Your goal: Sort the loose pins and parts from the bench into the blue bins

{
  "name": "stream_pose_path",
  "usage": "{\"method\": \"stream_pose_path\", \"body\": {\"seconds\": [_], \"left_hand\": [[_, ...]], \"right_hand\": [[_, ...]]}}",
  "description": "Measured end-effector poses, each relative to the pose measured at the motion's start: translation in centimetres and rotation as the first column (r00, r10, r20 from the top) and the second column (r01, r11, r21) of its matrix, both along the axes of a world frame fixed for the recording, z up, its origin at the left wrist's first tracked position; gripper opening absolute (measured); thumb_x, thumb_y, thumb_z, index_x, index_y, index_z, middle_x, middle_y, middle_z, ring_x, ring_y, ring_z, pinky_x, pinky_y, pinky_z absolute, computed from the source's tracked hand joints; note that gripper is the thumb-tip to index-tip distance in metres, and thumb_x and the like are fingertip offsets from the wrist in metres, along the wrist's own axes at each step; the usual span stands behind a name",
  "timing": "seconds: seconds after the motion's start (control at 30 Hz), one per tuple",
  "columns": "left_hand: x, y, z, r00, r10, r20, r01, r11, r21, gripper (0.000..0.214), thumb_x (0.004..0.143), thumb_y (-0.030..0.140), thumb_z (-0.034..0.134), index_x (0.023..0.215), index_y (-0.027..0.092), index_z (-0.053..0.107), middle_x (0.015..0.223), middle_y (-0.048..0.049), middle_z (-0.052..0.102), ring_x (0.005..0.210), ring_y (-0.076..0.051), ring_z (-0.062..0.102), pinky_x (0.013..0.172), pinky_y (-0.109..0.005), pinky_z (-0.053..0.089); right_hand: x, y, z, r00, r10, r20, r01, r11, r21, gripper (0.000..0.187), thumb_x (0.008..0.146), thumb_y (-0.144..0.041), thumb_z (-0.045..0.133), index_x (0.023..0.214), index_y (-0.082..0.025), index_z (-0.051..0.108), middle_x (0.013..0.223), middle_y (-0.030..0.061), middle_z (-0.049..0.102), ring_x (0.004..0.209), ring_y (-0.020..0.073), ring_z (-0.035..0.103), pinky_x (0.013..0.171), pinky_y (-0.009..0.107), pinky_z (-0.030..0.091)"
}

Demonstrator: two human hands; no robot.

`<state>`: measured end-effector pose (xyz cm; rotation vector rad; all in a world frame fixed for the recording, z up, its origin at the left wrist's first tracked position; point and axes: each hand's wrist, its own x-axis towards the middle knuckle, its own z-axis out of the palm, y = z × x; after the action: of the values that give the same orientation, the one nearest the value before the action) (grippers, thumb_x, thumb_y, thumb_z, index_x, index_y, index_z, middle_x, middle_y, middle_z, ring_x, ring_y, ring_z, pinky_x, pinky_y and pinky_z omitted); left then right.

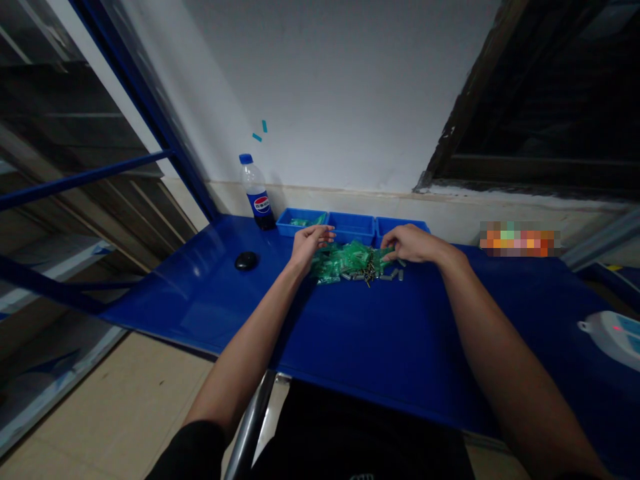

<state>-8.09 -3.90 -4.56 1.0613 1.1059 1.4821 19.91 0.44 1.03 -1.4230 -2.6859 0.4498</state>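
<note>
A heap of small green plastic parts (350,259) lies on the blue table (380,347), with short grey metal cylinders (387,275) and a few dark screws along its near edge. My left hand (309,243) rests on the heap's left side, fingers stretched toward the right and slightly apart. My right hand (407,243) is on the heap's right side, knuckles up and fingers curled down into the green parts. What those fingers grip is hidden.
Three blue bins (350,227) stand in a row behind the heap by the wall; the left one holds green parts. A cola bottle (255,193) stands at the left, a dark round object (247,261) in front of it. A white device (613,333) sits far right. Blue shelving stands at the left.
</note>
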Motion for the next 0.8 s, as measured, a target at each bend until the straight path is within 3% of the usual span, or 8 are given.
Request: {"method": "stream_pose_path", "body": {"seconds": [0.13, 0.33, 0.47, 0.6, 0.8], "left_hand": [[0.5, -0.3, -0.1, 0.997, -0.038, -0.073, 0.042, 0.998, 0.055, 0.033, 0.079, 0.047, 0.078, 0.089, 0.015, 0.081, 0.086, -0.01, 0.079, 0.074, -0.016, 0.069, 0.068, -0.026, 0.05], [1.5, -1.3, 0.4, 0.96, -0.12, -0.254, 0.164, 0.974, 0.157, 0.045, 0.085, 0.058, 0.074, 0.094, 0.014, 0.08, 0.086, -0.0095, 0.078, 0.074, -0.017, 0.068, 0.068, -0.027, 0.049], [2.4, -2.7, 1.0, 0.884, -0.207, -0.419, 0.307, 0.933, 0.187, 0.044, 0.086, 0.058, 0.075, 0.088, 0.014, 0.077, 0.082, -0.0076, 0.076, 0.074, -0.017, 0.067, 0.07, -0.028, 0.05], [3.1, -3.8, 1.4, 0.784, -0.226, -0.578, 0.402, 0.895, 0.195, 0.041, 0.09, 0.053, 0.071, 0.074, 0.015, 0.072, 0.07, -0.0039, 0.07, 0.065, -0.014, 0.06, 0.063, -0.026, 0.043], [3.1, -3.6, 1.7, 0.839, -0.265, -0.476, 0.378, 0.912, 0.159, 0.046, 0.088, 0.058, 0.071, 0.067, 0.017, 0.067, 0.068, -0.0048, 0.069, 0.063, -0.015, 0.059, 0.063, -0.028, 0.043]], "right_hand": [[0.4, -1.0, 1.8, 0.997, 0.037, -0.067, -0.035, 0.999, 0.026, 0.013, 0.079, -0.034, 0.078, 0.082, -0.022, 0.078, 0.073, 0.0034, 0.071, 0.072, 0.0222, 0.065, 0.067, 0.034, 0.043], [-0.3, -1.9, 2.1, 0.912, 0.086, -0.402, -0.139, 0.985, -0.104, 0.035, 0.082, -0.053, 0.076, 0.09, -0.02, 0.071, 0.074, 0.0022, 0.067, 0.07, 0.0194, 0.061, 0.066, 0.032, 0.044], [-1.4, -1.9, 1.3, 0.837, 0.06, -0.544, -0.194, 0.962, -0.192, 0.043, 0.077, -0.058, 0.082, 0.09, -0.02, 0.069, 0.072, 0.0009, 0.064, 0.07, 0.0181, 0.06, 0.064, 0.031, 0.044], [-2.0, -2.0, 1.1, 0.818, 0.022, -0.575, -0.199, 0.948, -0.247, 0.042, 0.077, -0.055, 0.084, 0.094, -0.02, 0.069, 0.073, 0.0009, 0.066, 0.07, 0.0178, 0.062, 0.065, 0.031, 0.049], [-2.1, -2.1, 1.2, 0.837, -0.018, -0.547, -0.143, 0.958, -0.25, 0.04, 0.088, -0.051, 0.074, 0.114, -0.02, 0.07, 0.078, 0.0034, 0.071, 0.069, 0.0191, 0.067, 0.069, 0.034, 0.055]]}}
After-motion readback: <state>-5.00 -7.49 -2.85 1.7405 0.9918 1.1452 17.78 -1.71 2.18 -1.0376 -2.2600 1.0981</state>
